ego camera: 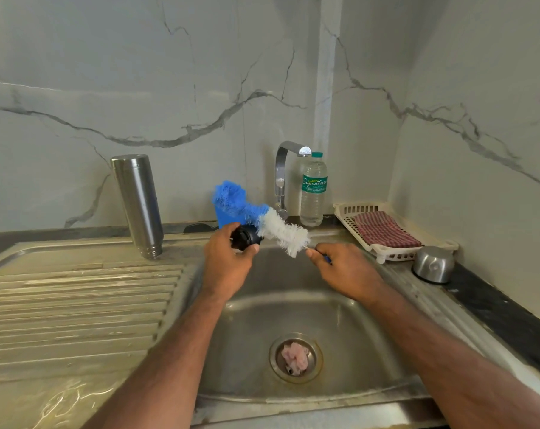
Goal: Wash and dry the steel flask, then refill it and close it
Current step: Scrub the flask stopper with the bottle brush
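low in the frame, a pale rag (295, 358) lies in the drain of the steel sink (349, 345). above it, mid-frame, the left hand (227, 267) has its grip clamped on a black stopper (245, 237), and the right hand (344, 267) has its grip clamped on the handle of a blue-and-white bottle brush (275, 226) whose bristles touch the stopper. on the desk right of centre sits a steel cap (433, 265) beside a tray (383, 255) holding a checked cloth (385, 229). farther back, left of centre, the steel flask (138, 202) stands mouth down on the drainboard; a water bottle (313, 190) stands by the tap (282, 171).

Two bare forearms, sleeveless as far as shown, end in a left hand (227, 261) and right hand (347, 269) without rings.
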A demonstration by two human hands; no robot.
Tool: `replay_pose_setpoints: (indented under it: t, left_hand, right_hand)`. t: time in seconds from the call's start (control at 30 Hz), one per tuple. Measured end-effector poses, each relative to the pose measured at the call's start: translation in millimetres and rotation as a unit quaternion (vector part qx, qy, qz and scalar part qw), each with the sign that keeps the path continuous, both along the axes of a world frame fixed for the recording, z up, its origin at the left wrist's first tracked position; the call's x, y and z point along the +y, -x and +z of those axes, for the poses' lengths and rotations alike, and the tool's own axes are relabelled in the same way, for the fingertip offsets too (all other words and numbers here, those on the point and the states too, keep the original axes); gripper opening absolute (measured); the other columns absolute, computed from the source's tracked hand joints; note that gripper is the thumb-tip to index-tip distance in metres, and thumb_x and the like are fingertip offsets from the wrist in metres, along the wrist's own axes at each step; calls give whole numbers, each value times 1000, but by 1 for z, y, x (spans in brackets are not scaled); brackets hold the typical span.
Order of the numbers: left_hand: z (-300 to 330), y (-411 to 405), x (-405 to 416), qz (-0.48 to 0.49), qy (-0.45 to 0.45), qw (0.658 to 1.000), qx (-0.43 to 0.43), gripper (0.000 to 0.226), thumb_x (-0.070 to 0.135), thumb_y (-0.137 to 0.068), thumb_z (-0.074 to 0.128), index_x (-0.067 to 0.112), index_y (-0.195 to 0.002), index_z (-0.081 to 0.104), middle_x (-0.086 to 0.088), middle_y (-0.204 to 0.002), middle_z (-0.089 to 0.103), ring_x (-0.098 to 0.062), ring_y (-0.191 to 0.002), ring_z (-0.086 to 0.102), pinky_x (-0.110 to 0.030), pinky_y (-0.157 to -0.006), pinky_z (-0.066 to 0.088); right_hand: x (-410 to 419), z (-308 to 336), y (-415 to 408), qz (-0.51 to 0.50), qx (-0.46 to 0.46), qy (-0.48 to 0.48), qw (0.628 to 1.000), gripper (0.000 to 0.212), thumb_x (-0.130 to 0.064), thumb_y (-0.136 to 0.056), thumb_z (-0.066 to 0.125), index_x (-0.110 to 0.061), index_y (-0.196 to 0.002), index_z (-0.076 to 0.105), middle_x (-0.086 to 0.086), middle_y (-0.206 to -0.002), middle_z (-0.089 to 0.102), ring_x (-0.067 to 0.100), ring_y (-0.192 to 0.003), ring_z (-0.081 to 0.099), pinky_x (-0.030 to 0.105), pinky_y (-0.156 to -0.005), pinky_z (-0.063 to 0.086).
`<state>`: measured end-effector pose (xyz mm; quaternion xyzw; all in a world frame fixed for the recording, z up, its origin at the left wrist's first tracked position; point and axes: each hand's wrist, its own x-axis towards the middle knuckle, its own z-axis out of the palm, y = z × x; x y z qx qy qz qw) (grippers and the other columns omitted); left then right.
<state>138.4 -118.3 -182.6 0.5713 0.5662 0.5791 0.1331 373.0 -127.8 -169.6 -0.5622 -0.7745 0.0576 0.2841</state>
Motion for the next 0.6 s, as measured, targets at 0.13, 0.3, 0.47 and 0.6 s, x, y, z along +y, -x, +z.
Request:
replay_pose_setpoints:
  t: [0.13, 0.3, 0.47, 0.6]
  left_hand:
    - [4, -9, -3, -45, -11, 999, -18, 48, 21, -83, 83, 21, -128, 65, 10, -112, 68, -7, -98, 66, -22, -83, 53]
    - [6, 4, -5, -17, 0, 995, -94, 39, 15, -85, 79, 20, -121, 65, 6, -110, 70, -14, -93, 69, -29, -83, 56]
    - [10, 37, -3, 90, -3, 988, -128, 56, 9, -83, 80, 12, -134, 58, 2, -116, 62, -18, -101, 64, -17, -82, 50]
    - [11, 64, -2, 157, 16, 984, -78, 57, 16, -77, 86, 10, -128, 60, -6, -117, 67, -20, -103, 64, -15, -77, 44]
  right_hand:
    - [6, 1, 9, -17, 72, 35, 997, 50, -44, -105, 46, -18, -63, 47, -3, -60, 49, 15, -58, 47, 30, -52, 29]
    - [4, -5, 7, -13, 30, 73, 997, 49, -45, -105, 46, -19, -64, 49, -3, -60, 51, 13, -57, 49, 31, -54, 35]
    - [7, -9, 22, -30, -9, 42, 999, 47, -55, -104, 40, -23, -73, 55, -3, -72, 59, 16, -69, 58, 36, -65, 51]
    - [8, 1, 30, -37, -19, 5, 999, 43, -58, -103, 36, -27, -82, 57, -3, -80, 61, 17, -78, 61, 40, -75, 57]
